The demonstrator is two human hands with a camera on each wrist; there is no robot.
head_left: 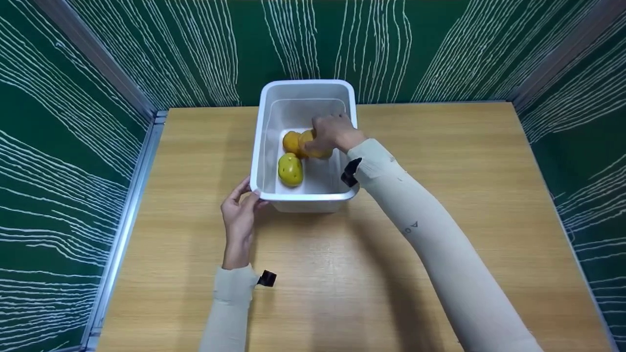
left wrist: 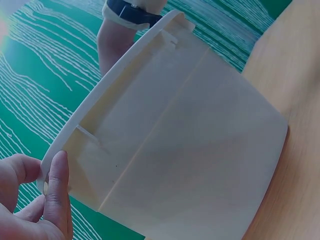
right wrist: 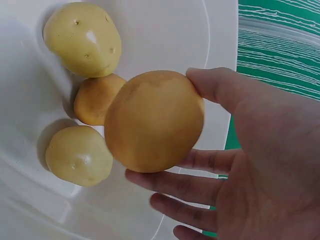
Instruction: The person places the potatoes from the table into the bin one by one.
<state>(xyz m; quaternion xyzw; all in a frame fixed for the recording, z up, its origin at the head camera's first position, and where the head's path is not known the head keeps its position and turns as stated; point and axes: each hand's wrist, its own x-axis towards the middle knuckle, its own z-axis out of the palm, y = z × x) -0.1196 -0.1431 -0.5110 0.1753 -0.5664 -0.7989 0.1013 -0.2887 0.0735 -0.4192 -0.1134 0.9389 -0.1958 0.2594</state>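
My right hand (head_left: 335,132) is inside a white plastic bin (head_left: 313,197). Between thumb and fingers it holds a smooth, round, orange-brown bun-like thing (right wrist: 155,121), raised over the other contents. A smaller orange-brown round thing (right wrist: 95,100) lies under it, between a yellow potato (right wrist: 84,40) with dark eyes and a paler potato (right wrist: 80,156). From the head view, the first yellow potato (head_left: 290,169) sits near the bin's front, while the paler one is hidden. My left hand (head_left: 239,210) pinches the bin's rim (left wrist: 75,117) at its near left corner.
The bin stands at the far side of a wooden table (head_left: 195,195), close to a green wall (head_left: 327,39) with white wavy lines. Similar walls rise left and right, with a metal rail (head_left: 134,181) along the left edge.
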